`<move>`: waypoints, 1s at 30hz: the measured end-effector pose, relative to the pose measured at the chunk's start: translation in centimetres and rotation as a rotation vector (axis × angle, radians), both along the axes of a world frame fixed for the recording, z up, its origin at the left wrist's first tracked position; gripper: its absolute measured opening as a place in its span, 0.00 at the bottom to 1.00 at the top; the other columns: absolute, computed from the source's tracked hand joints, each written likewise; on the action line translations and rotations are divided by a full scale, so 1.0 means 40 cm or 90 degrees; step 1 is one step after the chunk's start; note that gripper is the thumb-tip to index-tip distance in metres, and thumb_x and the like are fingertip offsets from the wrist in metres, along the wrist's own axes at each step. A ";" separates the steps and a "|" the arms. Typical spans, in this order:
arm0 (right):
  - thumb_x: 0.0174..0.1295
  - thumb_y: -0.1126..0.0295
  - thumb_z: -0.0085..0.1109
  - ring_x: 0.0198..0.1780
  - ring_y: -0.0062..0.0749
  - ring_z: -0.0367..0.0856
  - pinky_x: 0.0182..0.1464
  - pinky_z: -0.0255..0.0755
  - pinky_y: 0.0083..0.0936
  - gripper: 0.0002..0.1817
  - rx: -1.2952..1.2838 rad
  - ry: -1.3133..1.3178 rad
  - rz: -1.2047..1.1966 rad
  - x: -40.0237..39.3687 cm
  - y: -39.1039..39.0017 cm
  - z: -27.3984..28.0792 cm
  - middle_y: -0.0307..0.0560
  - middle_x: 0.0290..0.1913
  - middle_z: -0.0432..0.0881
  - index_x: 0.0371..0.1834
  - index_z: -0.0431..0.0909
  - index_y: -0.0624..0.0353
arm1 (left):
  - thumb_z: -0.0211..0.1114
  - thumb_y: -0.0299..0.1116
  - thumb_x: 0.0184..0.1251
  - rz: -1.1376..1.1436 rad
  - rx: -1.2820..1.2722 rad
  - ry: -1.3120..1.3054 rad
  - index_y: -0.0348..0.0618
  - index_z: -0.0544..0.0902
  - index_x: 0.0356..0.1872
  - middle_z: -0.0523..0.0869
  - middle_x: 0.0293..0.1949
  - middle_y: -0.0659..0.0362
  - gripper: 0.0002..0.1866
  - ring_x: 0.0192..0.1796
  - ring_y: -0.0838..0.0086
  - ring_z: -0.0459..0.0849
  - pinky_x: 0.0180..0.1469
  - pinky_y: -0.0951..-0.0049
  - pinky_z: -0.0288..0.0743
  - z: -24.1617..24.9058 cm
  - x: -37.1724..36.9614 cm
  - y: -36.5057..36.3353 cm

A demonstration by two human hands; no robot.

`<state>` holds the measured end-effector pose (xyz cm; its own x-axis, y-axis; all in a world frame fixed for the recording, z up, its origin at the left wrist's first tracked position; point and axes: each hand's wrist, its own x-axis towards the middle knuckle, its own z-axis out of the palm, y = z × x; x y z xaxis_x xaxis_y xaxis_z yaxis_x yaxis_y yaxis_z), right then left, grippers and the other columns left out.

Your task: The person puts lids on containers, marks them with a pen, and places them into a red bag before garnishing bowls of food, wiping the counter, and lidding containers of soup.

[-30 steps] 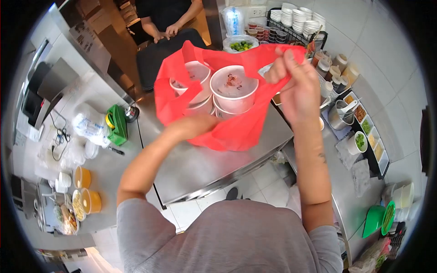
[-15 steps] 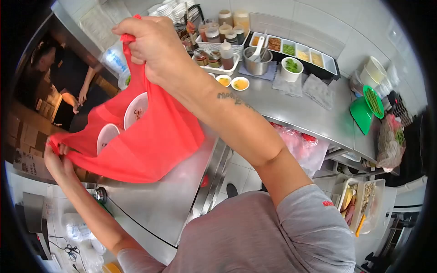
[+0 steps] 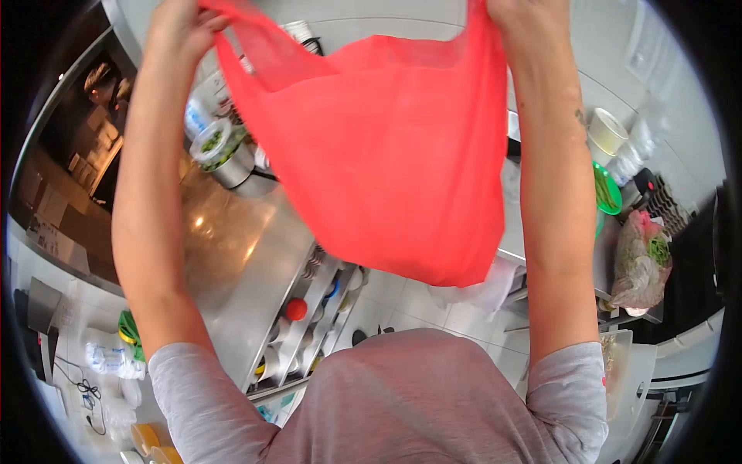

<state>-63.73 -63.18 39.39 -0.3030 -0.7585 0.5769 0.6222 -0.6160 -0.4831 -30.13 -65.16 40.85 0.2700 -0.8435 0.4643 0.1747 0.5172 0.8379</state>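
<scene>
A red bag (image 3: 386, 155) hangs stretched between my raised hands, high in front of me. My left hand (image 3: 188, 25) grips its left handle at the top left. At the top edge of the view, my right hand (image 3: 525, 9) is closed on the right handle and is partly cut off. The bag's side faces me, and whatever is inside it is hidden. Its lower part sags over the gap between the two counters.
On the left counter (image 3: 232, 255) stands a metal pot (image 3: 232, 166) near a tub of greens (image 3: 212, 143). Shelves lie below it. To the right are a green basket (image 3: 607, 193), stacked tubs (image 3: 607, 133) and a bag of vegetables (image 3: 641, 263). A person (image 3: 100, 85) is beyond the opening at left.
Both hands and the red bag have moved up and to the right. The bag now faces me side-on, and the two white cups seen in it before are out of sight.
</scene>
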 end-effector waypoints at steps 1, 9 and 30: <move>0.46 0.66 0.62 0.12 0.17 0.55 0.15 0.47 0.16 0.11 0.019 -0.017 -0.032 -0.048 0.025 -0.003 0.29 0.14 0.61 0.19 0.67 0.46 | 0.52 0.30 0.62 -0.150 0.006 -0.056 0.45 0.74 0.32 0.71 0.19 0.61 0.03 0.18 0.74 0.68 0.16 0.72 0.62 -0.004 -0.068 -0.015; 0.46 0.69 0.63 0.23 0.23 0.61 0.25 0.57 0.22 0.09 0.066 -0.100 -0.169 -0.474 -0.065 -0.126 0.37 0.25 0.66 0.28 0.72 0.56 | 0.45 0.21 0.57 -0.029 -0.017 -0.048 0.43 0.75 0.34 0.73 0.20 0.60 0.10 0.16 0.75 0.70 0.12 0.77 0.61 -0.131 -0.607 -0.090; 0.57 0.57 0.60 0.24 0.21 0.65 0.27 0.58 0.20 0.15 0.273 0.425 -0.444 -0.856 -0.222 -0.366 0.35 0.24 0.73 0.35 0.83 0.58 | 0.54 0.29 0.59 0.033 0.145 -0.551 0.36 0.73 0.52 0.79 0.45 0.41 0.19 0.49 0.47 0.76 0.50 0.54 0.71 -0.872 -0.667 -0.059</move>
<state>-97.97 -72.06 24.75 -0.4710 -0.7185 0.5118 -0.2761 -0.4310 -0.8591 -56.80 -67.50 5.96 -0.0566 -0.9366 0.3457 -0.5854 0.3116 0.7485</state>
